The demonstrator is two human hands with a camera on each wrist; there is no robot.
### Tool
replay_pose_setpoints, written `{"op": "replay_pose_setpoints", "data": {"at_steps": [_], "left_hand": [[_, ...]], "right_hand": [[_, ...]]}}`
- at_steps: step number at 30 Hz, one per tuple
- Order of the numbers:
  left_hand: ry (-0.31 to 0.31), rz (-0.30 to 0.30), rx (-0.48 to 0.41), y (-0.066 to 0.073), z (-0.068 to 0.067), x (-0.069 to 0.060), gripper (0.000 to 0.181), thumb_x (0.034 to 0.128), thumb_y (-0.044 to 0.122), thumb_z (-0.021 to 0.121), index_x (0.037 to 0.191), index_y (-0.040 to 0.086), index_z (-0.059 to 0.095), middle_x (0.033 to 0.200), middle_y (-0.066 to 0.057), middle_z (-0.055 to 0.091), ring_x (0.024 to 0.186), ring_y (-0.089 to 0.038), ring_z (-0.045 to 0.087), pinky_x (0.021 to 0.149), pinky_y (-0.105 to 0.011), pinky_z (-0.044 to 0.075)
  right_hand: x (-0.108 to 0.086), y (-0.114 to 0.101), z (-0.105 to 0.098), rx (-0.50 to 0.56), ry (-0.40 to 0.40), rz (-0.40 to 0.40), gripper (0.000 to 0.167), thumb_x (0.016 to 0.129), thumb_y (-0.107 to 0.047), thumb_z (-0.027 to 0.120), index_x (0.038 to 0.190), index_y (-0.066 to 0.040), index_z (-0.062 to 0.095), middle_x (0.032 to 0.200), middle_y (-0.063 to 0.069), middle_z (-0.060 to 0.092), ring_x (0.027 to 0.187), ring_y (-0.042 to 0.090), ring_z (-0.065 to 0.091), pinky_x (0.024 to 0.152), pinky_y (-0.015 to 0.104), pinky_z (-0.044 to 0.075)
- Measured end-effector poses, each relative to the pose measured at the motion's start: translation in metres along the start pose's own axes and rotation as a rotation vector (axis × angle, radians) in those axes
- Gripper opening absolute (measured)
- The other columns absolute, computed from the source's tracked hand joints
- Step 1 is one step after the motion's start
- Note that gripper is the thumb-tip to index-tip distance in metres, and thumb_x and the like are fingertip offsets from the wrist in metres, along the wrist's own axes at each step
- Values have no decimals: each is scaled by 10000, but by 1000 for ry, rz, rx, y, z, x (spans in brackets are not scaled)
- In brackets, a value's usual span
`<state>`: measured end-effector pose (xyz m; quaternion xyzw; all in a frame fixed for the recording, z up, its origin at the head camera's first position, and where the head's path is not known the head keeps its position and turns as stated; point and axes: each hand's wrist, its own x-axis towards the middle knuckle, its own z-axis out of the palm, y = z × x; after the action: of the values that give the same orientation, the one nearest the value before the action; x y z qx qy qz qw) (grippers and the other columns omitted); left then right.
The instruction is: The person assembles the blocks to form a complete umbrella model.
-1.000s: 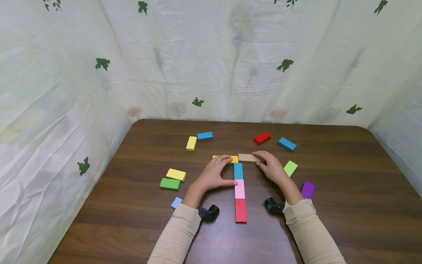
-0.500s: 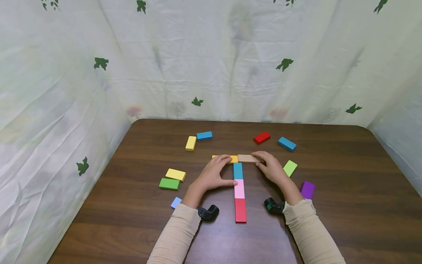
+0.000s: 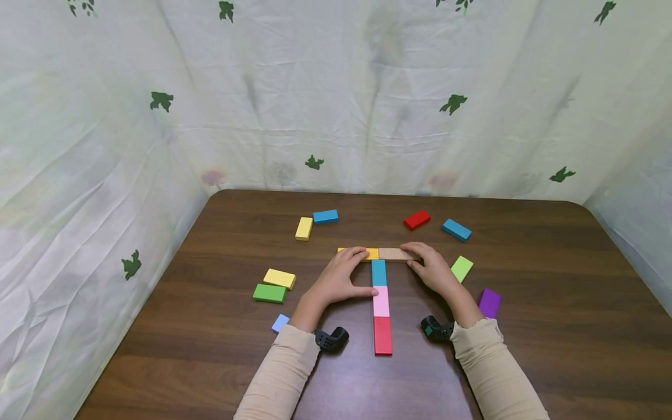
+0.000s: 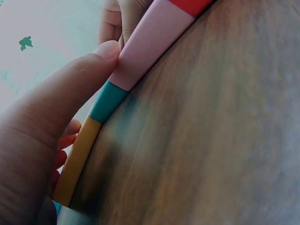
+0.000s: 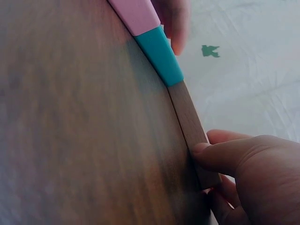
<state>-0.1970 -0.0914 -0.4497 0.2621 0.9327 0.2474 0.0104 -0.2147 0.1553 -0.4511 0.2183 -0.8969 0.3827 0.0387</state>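
Note:
A red block [image 3: 383,336], a pink block [image 3: 381,301] and a teal block [image 3: 378,273] lie end to end in a column. Across its far end lie an orange block [image 3: 373,254] on the left and a tan wooden block [image 3: 394,254] on the right, touching each other. My left hand [image 3: 340,281] is spread, its thumb against the pink block's left side [image 4: 140,47] and its fingertips at the orange block [image 4: 77,159]. With thumb and fingers, my right hand [image 3: 434,269] pinches the right end of the tan block [image 5: 187,115].
Loose blocks lie around on the brown table [image 3: 210,361]: yellow [image 3: 280,278], green [image 3: 270,293] and light blue [image 3: 280,322] at left; red [image 3: 417,220] and blue [image 3: 457,230] behind; lime [image 3: 462,268] and purple [image 3: 490,303] at right, near my right forearm. A patterned cloth hangs behind.

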Motion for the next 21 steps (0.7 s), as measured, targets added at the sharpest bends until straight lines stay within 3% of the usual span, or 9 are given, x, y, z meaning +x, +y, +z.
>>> {"op": "replay_pose_setpoints", "data": {"at_steps": [21], "left_hand": [[-5, -10, 22, 3, -2, 0, 893, 660, 669, 613, 1351, 138, 416, 1360, -1, 358, 1257, -184, 273, 1035, -393, 201]], "right_hand": [[0, -1, 0, 1, -11, -3, 345, 836, 8, 601, 1176, -37, 573, 1199, 131, 527, 1111, 294, 466, 912, 462, 366]]}}
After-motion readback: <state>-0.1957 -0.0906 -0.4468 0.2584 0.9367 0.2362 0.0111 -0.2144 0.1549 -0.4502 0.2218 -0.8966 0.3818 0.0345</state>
